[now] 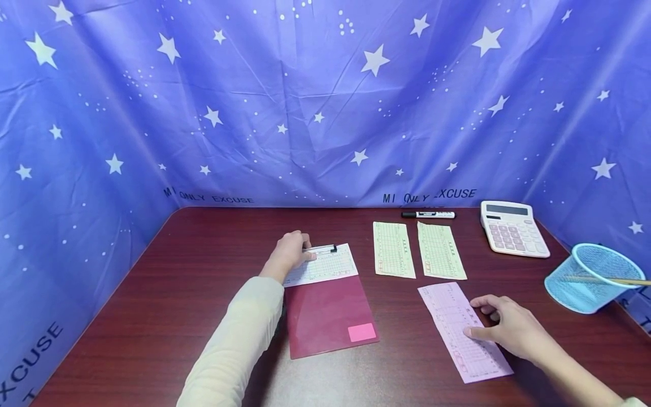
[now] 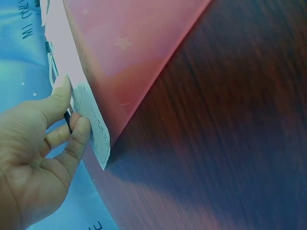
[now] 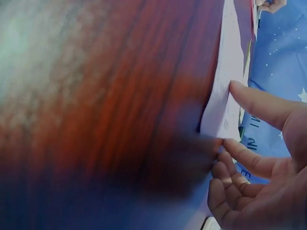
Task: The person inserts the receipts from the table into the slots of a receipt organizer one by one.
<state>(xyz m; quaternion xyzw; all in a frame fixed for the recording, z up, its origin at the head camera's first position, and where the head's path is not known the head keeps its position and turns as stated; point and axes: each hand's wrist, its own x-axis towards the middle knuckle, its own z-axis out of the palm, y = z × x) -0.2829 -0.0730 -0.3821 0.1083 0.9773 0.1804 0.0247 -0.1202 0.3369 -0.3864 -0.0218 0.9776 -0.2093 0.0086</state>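
A maroon clipboard point(image 1: 330, 316) with a pink label lies on the table, a white printed form point(image 1: 330, 268) across its top end. My left hand point(image 1: 291, 253) is at the wire clip point(image 1: 321, 249), its thumb and curled fingers pinching it; the left wrist view shows the fingertips right beside the form. To the right, my right hand point(image 1: 508, 328) is at a pink printed slip point(image 1: 458, 322). Its thumb rests on the slip's face and the index fingertip touches the edge, with the two spread apart. The other right fingers hang loosely bent.
Two pale green slips, a left one point(image 1: 394, 249) and a right one point(image 1: 441, 250), lie behind the pink slip. Behind them is a black-and-white marker point(image 1: 428, 215). A calculator point(image 1: 513, 229) and a blue mesh pen holder point(image 1: 580, 282) stand at the right. A starry curtain point(image 1: 305, 102) surrounds the table.
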